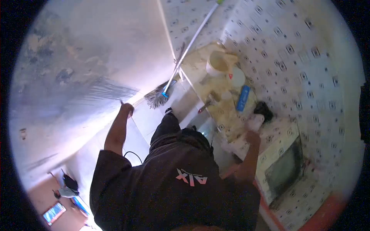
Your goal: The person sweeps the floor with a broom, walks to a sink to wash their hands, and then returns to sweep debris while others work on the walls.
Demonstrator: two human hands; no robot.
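Observation:
My left hand (127,110) is raised beside the grey-blue stained wall (77,73), one finger stretched out toward its surface. Nothing shows in that hand. On the other side, my right hand (252,136) reaches over the yellowish counter top (229,125), right at a whitish bundle (255,122) with a black part (263,110) behind it. Motion smears its fingers, and I cannot tell whether they grip the bundle. Farther along the counter lie a blue labelled box (243,98), a paintbrush (208,104), a white bucket (217,64) and a round white lid (236,77).
A mop (157,96) with a long pale handle leans in the corner ahead of my feet. Patterned tiles (296,57) cover the right wall. A dark-screened appliance (284,165) stands at lower right. Phones (54,213) and small items lie on a brown surface at lower left.

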